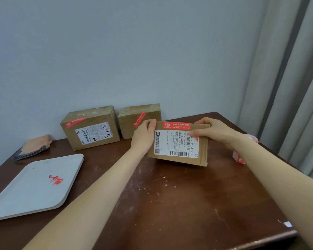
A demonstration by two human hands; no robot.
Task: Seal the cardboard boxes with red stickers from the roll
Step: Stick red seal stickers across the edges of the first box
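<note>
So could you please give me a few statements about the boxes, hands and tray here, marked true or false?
1. Both hands, left hand and right hand, hold the front brown cardboard box. True.
2. That box carries no red sticker. False: a red rectangular sticker lies along its top edge.
3. Two more brown cardboard boxes stand against the wall. True.
4. The flat white tray is bare. False: red sticker scraps lie on it.
</note>
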